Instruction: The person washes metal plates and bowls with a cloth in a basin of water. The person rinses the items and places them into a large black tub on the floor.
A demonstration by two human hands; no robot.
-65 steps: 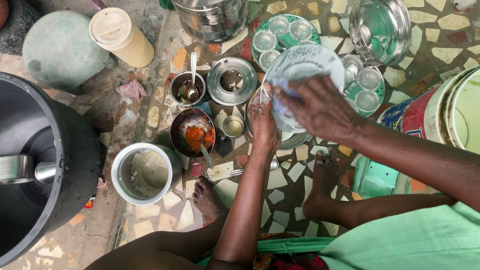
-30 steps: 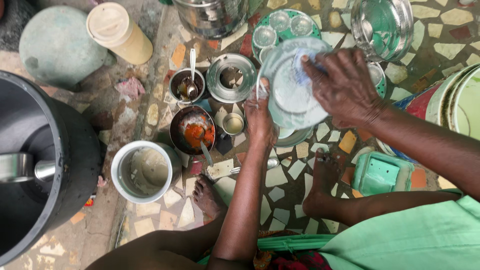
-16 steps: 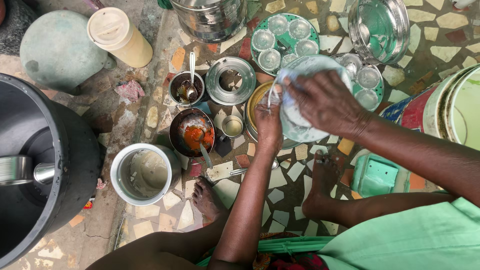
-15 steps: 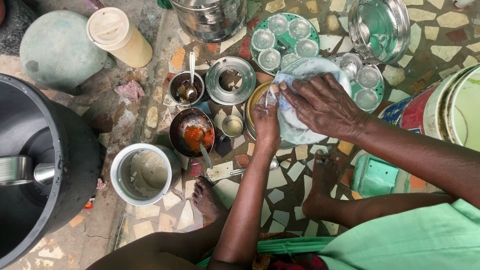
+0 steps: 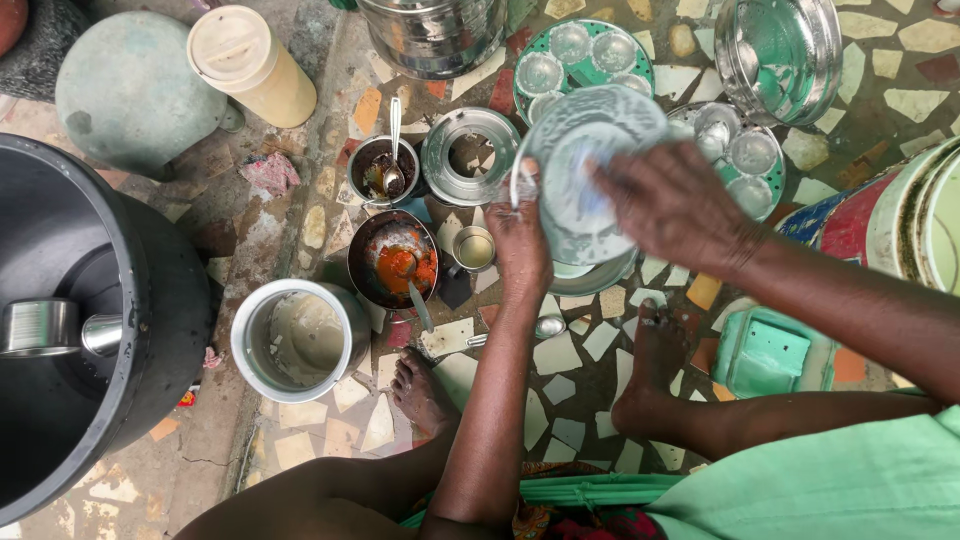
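**Soapy plate held up over a crowded mosaic floor**

The left hand (image 5: 520, 235) grips a round steel plate (image 5: 590, 175) by its left rim, thumb in front and the other fingers curled behind, so the plate stands tilted above the floor. The right hand (image 5: 675, 205) lies flat across the plate's right half, fingers spread and pressed to the sudsy surface; whether it holds a scrubber beneath the palm cannot be told.

Below the plate sits a stack of steel dishes (image 5: 595, 275), partly hidden by it. Behind it, two green trays of small steel cups (image 5: 585, 50) stand near each other, the nearer one half covered by the plate and the right hand. A large steel bowl (image 5: 780, 55) lies in the upper right corner.

To the left of the left hand sit a small steel tumbler (image 5: 474, 247), a bowl with orange sauce (image 5: 392, 262) and a spoon in it, a steel lid (image 5: 470, 155), and a little pot with a spoon (image 5: 385, 170). Further left stand a white-rimmed pot (image 5: 300, 340), a cream canister (image 5: 250, 65) and a big black vessel (image 5: 90, 320). The person's bare feet (image 5: 655, 365) rest on the mosaic floor (image 5: 580, 350), with a green plastic box (image 5: 770, 350) just beside the right foot.
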